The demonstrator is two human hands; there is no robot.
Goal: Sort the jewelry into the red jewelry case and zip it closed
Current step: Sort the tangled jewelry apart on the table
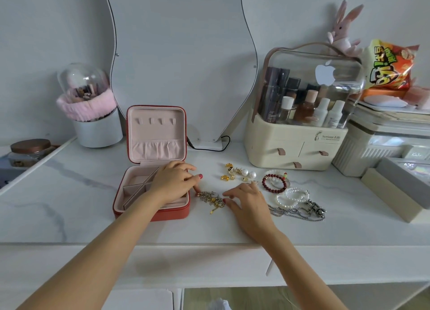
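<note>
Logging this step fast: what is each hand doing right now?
Left hand: open, fingertips touching the tangled gold chains, not gripping them.
Right hand: open, fingertips at the same pile, holding nothing.

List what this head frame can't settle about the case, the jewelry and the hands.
- Red jewelry case: right-hand tray compartments hidden under the left hand.
- Tangled gold chain pile: too small and knotted to count pieces; can't tell whether either hand's fingers pinch it.
- Gold earrings: too small to pair up.
- Ring beside the right hand: partly covered by its knuckles.
- Case zipper: not visible.
</note>
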